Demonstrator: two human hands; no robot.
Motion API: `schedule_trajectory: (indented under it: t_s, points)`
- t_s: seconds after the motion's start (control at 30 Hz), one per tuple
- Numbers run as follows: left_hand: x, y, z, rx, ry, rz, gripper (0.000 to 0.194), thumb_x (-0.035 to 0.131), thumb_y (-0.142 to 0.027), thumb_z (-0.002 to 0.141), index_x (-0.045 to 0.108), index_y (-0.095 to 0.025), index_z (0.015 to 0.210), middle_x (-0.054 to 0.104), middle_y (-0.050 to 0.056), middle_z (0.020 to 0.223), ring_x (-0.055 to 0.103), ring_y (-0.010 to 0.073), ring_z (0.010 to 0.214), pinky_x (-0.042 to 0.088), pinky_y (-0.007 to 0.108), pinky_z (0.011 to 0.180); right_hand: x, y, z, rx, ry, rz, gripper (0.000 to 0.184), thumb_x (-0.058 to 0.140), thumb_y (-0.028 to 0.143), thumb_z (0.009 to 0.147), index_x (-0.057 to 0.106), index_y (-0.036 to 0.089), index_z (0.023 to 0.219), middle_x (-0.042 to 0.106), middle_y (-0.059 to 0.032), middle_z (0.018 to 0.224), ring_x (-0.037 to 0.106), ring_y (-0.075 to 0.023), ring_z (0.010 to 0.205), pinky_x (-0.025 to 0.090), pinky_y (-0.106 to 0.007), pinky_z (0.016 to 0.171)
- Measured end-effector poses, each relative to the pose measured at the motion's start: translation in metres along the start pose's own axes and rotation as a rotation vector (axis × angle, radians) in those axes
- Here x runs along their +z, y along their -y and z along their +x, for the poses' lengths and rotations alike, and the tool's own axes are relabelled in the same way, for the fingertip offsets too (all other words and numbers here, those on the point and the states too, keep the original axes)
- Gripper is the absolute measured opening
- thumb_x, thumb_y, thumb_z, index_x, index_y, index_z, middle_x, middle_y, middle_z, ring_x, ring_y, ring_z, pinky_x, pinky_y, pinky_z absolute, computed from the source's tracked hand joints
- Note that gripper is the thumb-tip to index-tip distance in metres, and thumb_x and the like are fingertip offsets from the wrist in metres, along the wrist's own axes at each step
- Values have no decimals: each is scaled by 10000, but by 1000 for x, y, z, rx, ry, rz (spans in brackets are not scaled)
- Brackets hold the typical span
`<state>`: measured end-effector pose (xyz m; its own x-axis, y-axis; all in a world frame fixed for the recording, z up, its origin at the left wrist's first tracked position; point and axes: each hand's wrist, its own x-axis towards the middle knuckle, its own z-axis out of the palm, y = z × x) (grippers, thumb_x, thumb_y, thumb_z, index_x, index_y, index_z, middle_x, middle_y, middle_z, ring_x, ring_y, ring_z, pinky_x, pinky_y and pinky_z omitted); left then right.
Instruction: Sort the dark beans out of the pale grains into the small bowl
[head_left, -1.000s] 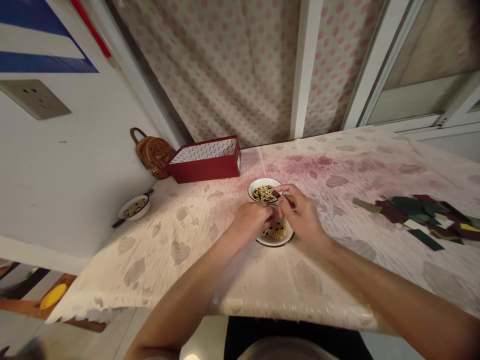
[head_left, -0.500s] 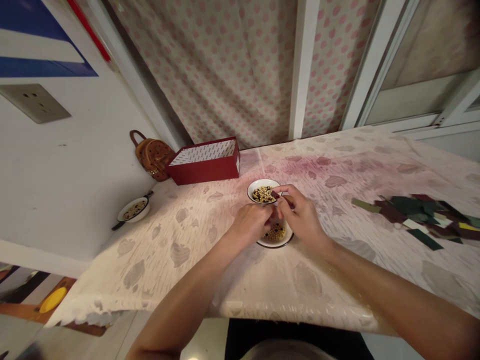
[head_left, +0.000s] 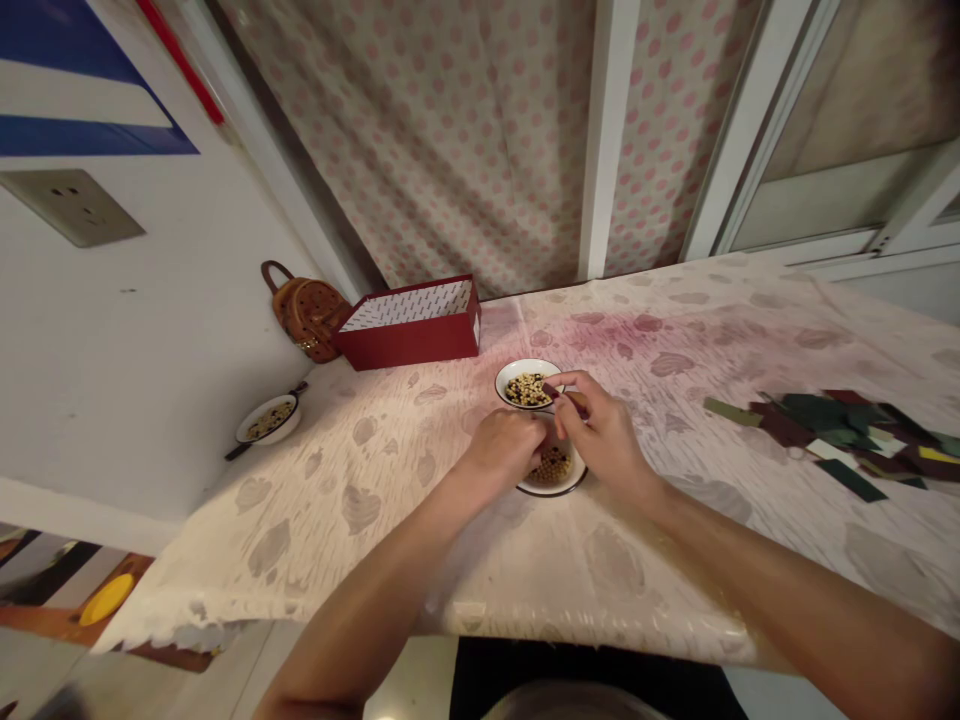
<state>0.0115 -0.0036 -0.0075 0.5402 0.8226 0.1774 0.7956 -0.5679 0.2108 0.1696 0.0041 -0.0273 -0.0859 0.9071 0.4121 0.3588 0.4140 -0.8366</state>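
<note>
Two white bowls with dark rims stand one behind the other on the table. The far bowl (head_left: 528, 366) holds small pale-yellow and black pieces, like beans or beads. Brownish-yellow ones lie in the near bowl (head_left: 552, 490), partly covered by my hands. My left hand (head_left: 504, 444) is closed above the near bowl's left side, its fingertips hidden, so I cannot make out what it grips. At the right, my right hand (head_left: 596, 420) pinches a small dark red piece (head_left: 551, 391) between thumb and fingers, by the far bowl's rim.
A red open box (head_left: 409, 343) and a brown backpack-shaped bag (head_left: 311, 315) stand at the back left. Another bowl with dark handles (head_left: 268, 421) sits by the wall. Green, maroon and white flat pieces (head_left: 832, 425) lie scattered at the right. The tablecloth (head_left: 525, 560) drapes over the front edge.
My left hand shifts very slightly above the near bowl, its fingers turning a little. My right hand keeps its pinch almost in place.
</note>
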Motion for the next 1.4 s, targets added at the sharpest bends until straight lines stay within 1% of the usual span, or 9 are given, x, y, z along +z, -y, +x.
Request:
schedule_trajectory:
  t_s: [0.27, 0.43, 0.53, 0.63, 0.73, 0.83, 1.03, 1.23, 1.4]
  points:
    - [4, 1, 1, 3, 18, 84, 141, 627, -65, 757, 694, -189, 763, 720, 88, 763, 676, 263, 726, 509, 364, 731, 0, -1, 1, -20, 1, 3, 233, 480, 256, 940, 622, 200, 1116, 594, 36, 604, 566, -154, 560, 386, -265, 581]
    - [3, 0, -1, -62, 7, 37, 110, 637, -84, 748, 671, -185, 720, 705, 85, 726, 671, 261, 699, 494, 351, 670, 0, 2, 0, -21, -2, 5, 220, 477, 248, 934, 618, 209, 1097, 571, 48, 583, 541, -148, 534, 377, -261, 563]
    - [1, 0, -2, -107, -71, -159, 110, 637, -83, 737, 663, -189, 738, 697, 37, 718, 650, 204, 674, 477, 301, 647, 0, 2, 0, -8, 1, 17, 226, 477, 243, 927, 620, 209, 1098, 559, 56, 574, 527, -141, 515, 384, -260, 554]
    - [2, 4, -1, -115, -210, -606, 101, 648, -90, 741, 657, -185, 775, 693, -2, 747, 639, 147, 698, 487, 255, 685, 0, 3, -1, -2, -2, 52, 220, 479, 252, 930, 620, 207, 1092, 559, 56, 582, 539, -140, 530, 408, -259, 565]
    - [4, 11, 2, -169, -343, -1007, 70, 675, -116, 763, 646, -168, 801, 693, 8, 800, 650, 129, 761, 504, 253, 754, 0, 4, -2, -16, 17, 82, 206, 473, 247, 936, 610, 212, 1086, 542, 65, 567, 522, -133, 515, 393, -255, 547]
    - [4, 17, 4, -237, -393, -1218, 148, 746, -187, 778, 649, -164, 888, 710, 21, 843, 668, 133, 807, 512, 280, 815, 0, 5, -3, -33, 42, 99, 193, 479, 246, 940, 601, 218, 1087, 547, 63, 566, 530, -137, 521, 380, -258, 535]
    - [3, 21, 4, -270, -401, -1369, 304, 813, -268, 759, 651, -182, 1002, 719, 8, 850, 678, 136, 826, 510, 315, 884, 1, 4, -4, -35, 72, 110, 195, 482, 264, 953, 606, 226, 1099, 544, 61, 575, 541, -143, 533, 399, -266, 548]
    - [5, 20, 5, -260, -385, -1400, 339, 832, -284, 743, 654, -189, 1015, 730, 9, 860, 691, 143, 839, 513, 327, 916, 1, 3, -3, -27, 88, 107, 204, 473, 275, 959, 597, 225, 1113, 544, 62, 577, 556, -150, 542, 405, -272, 558]
    - [4, 20, 4, -219, -368, -1386, 342, 826, -267, 752, 642, -187, 1030, 730, 4, 840, 680, 130, 802, 510, 302, 866, 0, 3, -3, -18, 106, 98, 216, 482, 267, 946, 598, 229, 1124, 546, 65, 577, 558, -155, 547, 405, -276, 571]
